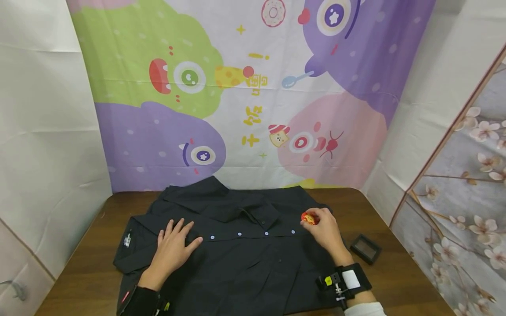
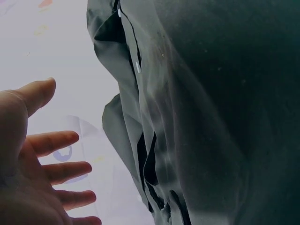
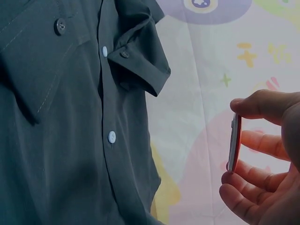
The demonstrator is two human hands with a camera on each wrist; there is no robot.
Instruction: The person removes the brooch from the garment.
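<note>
A black shirt (image 1: 237, 267) with white buttons lies spread on the table, its collar (image 1: 253, 217) near the middle. My left hand (image 1: 171, 250) is over the shirt's left part, fingers spread and holding nothing; in the left wrist view the fingers look straight. My right hand (image 1: 327, 230) pinches a small flat badge (image 1: 309, 218), red and gold on its face, above the shirt's right part. In the right wrist view the badge (image 3: 234, 143) appears edge-on between thumb and fingertips, with a silvery back and a small raised bit on it.
A small black frame-like box (image 1: 366, 249) lies on the brown wooden table (image 1: 399, 276), right of the shirt. A curtain with cartoon monsters (image 1: 253, 166) hangs behind the table's back edge. White cloth (image 1: 51, 109) hangs at the left.
</note>
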